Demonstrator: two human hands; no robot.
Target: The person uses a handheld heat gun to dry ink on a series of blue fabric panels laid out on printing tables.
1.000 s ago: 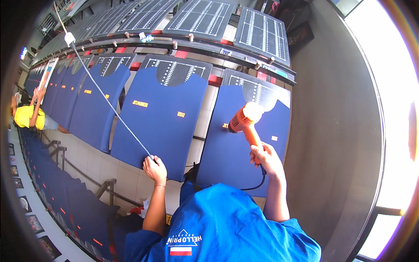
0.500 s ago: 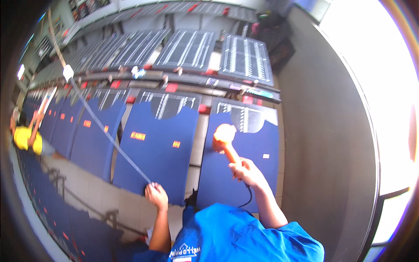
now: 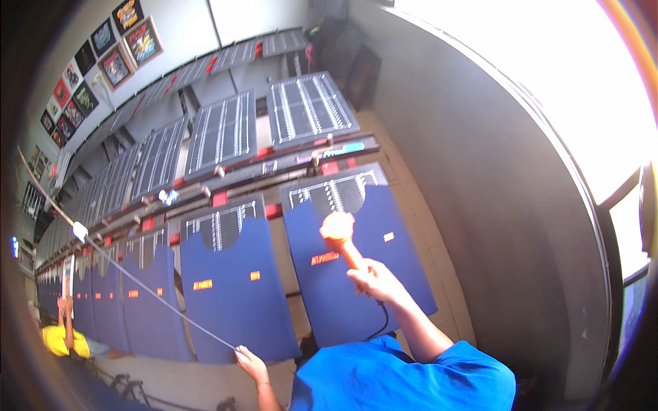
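In my right hand (image 3: 373,279) is an orange hair dryer (image 3: 337,229), gripped by its handle and held over the nearest dark blue shirt (image 3: 404,288). A dark cord (image 3: 384,320) hangs from its handle. That shirt is laid over a flat board and carries small orange print. My left hand (image 3: 253,363) is closed on a thin grey cable (image 3: 161,299), which runs taut up to the left. A white connector (image 3: 80,231) sits along it. Beneath the cable lies another blue shirt (image 3: 233,294) with orange print.
More shirt-covered boards (image 3: 144,301) recede to the left. Behind a dark rail (image 3: 233,179) stand black boards (image 3: 312,109) with white markings. A person in yellow (image 3: 65,341) holds a narrow pale panel (image 3: 68,274) at far left. On the right rises a grey wall (image 3: 452,137).
My view has turned, so the boards shift left and downward and wall pictures come into sight. The dryer has moved slightly left and lower; both hands keep their hold.
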